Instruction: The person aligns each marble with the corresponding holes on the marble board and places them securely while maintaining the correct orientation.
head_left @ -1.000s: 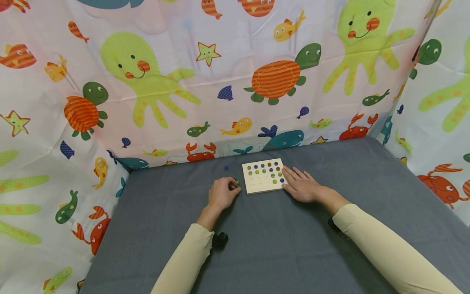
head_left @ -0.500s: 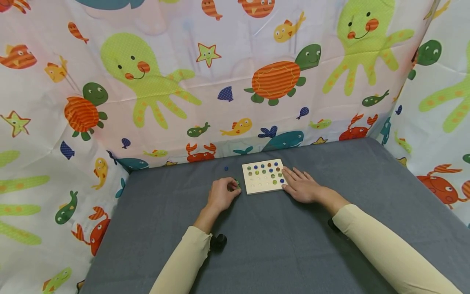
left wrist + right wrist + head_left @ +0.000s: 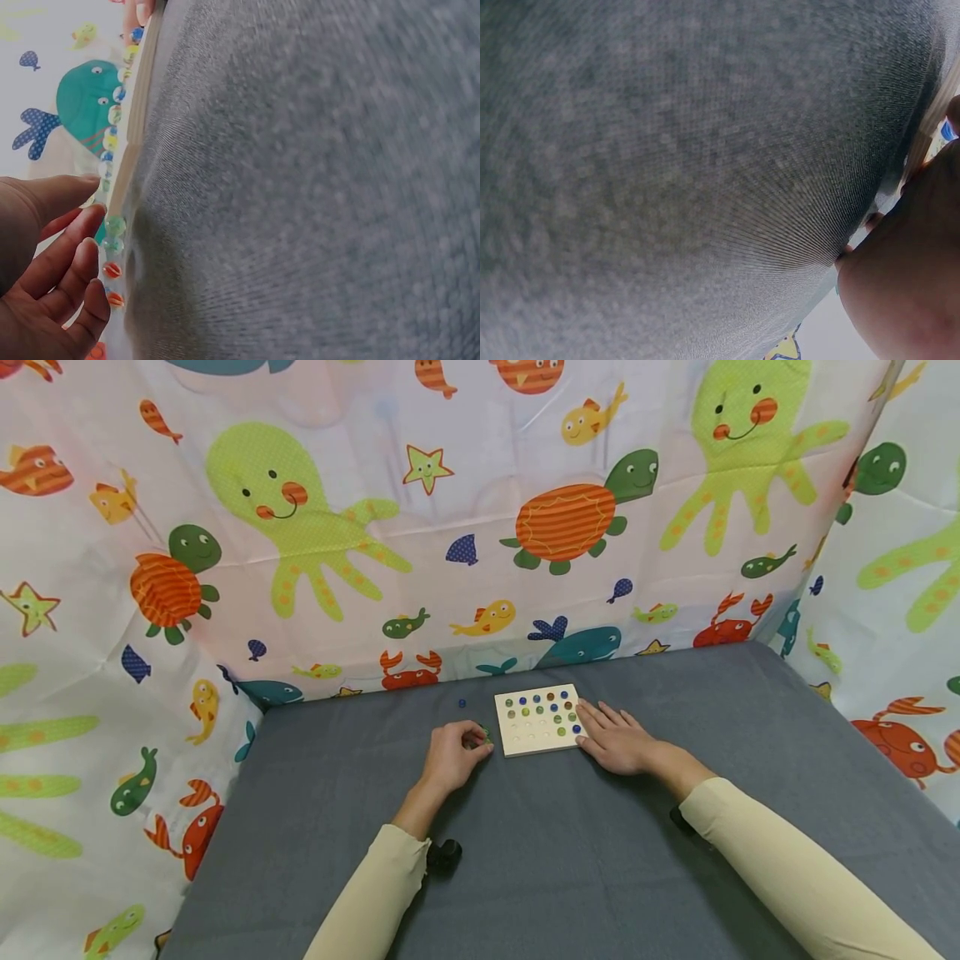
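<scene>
A pale wooden board (image 3: 536,742) with rows of round hollows lies flat, glass marbles (image 3: 539,710) in many of them. My left hand (image 3: 454,756) is left of the board, its curled fingertips right at some loose green marbles (image 3: 114,225). In the left wrist view the left hand (image 3: 52,262) has its thumb tip close to its fingertips; I cannot tell whether a marble is pinched there. Orange-red marbles (image 3: 112,269) lie beyond the lower fingers. My right hand (image 3: 618,739) rests with straight fingers against the board's right edge, its palm large in the right wrist view.
A blue marble (image 3: 462,703) lies alone at the back, left of the board. Grey cloth (image 3: 555,852) covers the table. A curtain (image 3: 450,518) printed with sea animals hangs behind and at both sides.
My left forearm has shifted very slightly left while the left fingers stay beside the same marbles. The right hand and board keep their places.
</scene>
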`<state>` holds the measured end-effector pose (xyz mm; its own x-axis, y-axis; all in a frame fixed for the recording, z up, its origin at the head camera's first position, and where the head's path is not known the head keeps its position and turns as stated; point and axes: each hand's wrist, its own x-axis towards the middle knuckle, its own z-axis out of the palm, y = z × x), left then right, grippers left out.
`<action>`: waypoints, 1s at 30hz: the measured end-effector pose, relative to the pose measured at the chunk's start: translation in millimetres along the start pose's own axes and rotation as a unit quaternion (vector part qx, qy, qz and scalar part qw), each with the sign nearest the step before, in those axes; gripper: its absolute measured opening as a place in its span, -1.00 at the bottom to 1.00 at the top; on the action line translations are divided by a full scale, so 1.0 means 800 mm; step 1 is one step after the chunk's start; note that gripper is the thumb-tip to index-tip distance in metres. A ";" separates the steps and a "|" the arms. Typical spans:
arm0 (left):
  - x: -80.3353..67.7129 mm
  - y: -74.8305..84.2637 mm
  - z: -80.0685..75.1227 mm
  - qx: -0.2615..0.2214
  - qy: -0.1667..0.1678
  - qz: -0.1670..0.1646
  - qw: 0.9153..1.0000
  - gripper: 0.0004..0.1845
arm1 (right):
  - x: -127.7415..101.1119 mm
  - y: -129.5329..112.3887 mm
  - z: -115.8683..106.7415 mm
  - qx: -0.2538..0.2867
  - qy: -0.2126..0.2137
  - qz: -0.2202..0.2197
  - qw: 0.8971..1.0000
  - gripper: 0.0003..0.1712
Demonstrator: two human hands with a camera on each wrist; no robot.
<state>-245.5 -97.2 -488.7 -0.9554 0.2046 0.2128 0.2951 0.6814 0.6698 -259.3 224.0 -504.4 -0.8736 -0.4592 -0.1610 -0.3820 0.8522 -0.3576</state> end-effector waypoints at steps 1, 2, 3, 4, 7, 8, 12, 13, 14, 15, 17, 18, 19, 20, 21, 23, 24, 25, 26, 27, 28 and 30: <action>0.000 0.001 0.000 -0.001 0.001 0.002 1.000 -0.90 | 0.000 0.001 0.000 0.000 0.000 0.000 1.000 -0.18; 0.000 0.002 0.000 -0.003 0.003 0.004 1.000 -0.90 | 0.000 0.001 0.000 0.002 0.000 -0.001 1.000 -0.17; 0.000 0.004 -0.001 -0.005 0.003 0.007 1.000 -0.90 | 0.000 0.002 0.001 0.002 -0.001 0.000 1.000 -0.17; 0.000 0.006 -0.001 -0.008 0.003 0.009 1.000 -0.90 | 0.000 0.003 0.001 0.002 -0.001 0.001 1.000 -0.18; 0.001 0.012 -0.001 -0.015 0.004 0.014 1.000 -0.90 | 0.001 0.004 0.002 0.003 -0.001 0.000 1.000 -0.18; 0.001 0.014 -0.001 -0.016 0.004 0.015 1.000 -0.89 | 0.001 0.005 0.003 0.004 0.000 0.000 1.000 -0.18; 0.003 0.020 0.000 -0.018 0.003 0.020 1.000 -0.88 | 0.000 0.005 0.003 0.004 0.000 0.001 1.000 -0.19; 0.003 0.021 0.001 -0.020 0.003 0.021 1.000 -0.88 | 0.000 0.005 0.003 0.005 0.001 0.000 1.000 -0.19; 0.004 0.022 0.001 -0.021 0.003 0.023 1.000 -0.88 | 0.000 0.004 0.003 0.004 0.000 0.001 1.000 -0.19; 0.004 0.023 0.002 -0.023 0.003 0.023 0.999 -0.89 | 0.000 0.004 0.003 0.002 0.000 0.001 1.000 -0.19; 0.006 0.024 0.003 -0.026 0.003 0.024 0.999 -0.90 | -0.001 0.003 0.003 0.005 0.002 0.000 1.000 -0.18; 0.006 0.025 0.005 -0.027 0.002 0.021 0.999 -0.90 | -0.001 0.002 0.003 0.005 0.002 0.000 1.000 -0.18; 0.007 0.025 0.005 -0.027 0.002 0.022 0.999 -0.91 | -0.001 0.002 0.003 0.006 0.002 0.000 1.000 -0.19; 0.007 0.026 0.006 -0.026 0.001 0.024 0.999 -0.91 | -0.001 0.001 0.002 0.006 0.001 0.001 1.000 -0.19; 0.008 0.027 0.007 -0.026 0.000 0.024 0.999 -0.91 | -0.001 0.001 0.002 0.006 0.003 0.000 1.000 -0.19; 0.009 0.028 0.008 -0.025 -0.001 0.024 0.999 -0.91 | -0.001 0.001 0.002 0.005 0.003 -0.001 1.000 -0.19; 0.009 0.029 0.009 -0.025 -0.001 0.024 0.999 -0.91 | -0.001 0.001 0.002 0.002 0.003 -0.001 1.000 -0.19; 0.009 0.030 0.009 -0.025 -0.001 0.025 0.999 -0.91 | -0.001 0.001 0.002 0.002 0.004 -0.002 1.000 -0.19; 0.009 0.031 0.010 -0.026 -0.002 0.023 0.999 -0.91 | -0.001 0.002 0.002 0.001 0.005 -0.003 1.000 -0.18; 0.009 0.032 0.010 -0.026 -0.002 0.022 0.999 -0.91 | -0.001 0.002 0.003 0.001 0.006 -0.004 1.000 -0.18; 0.010 0.033 0.010 -0.025 -0.002 0.021 0.999 -0.91 | 0.000 0.002 0.003 0.000 0.006 -0.003 1.000 -0.18; 0.011 0.034 0.011 -0.025 -0.004 0.020 0.999 -0.90 | 0.000 0.003 0.003 0.001 0.005 -0.003 1.000 -0.18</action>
<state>-245.5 -71.0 -474.8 -0.9426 0.2367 0.2355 0.3336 0.6371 0.6949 -259.5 225.3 -507.7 -0.8746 -0.4613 -0.1495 -0.3865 0.8492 -0.3598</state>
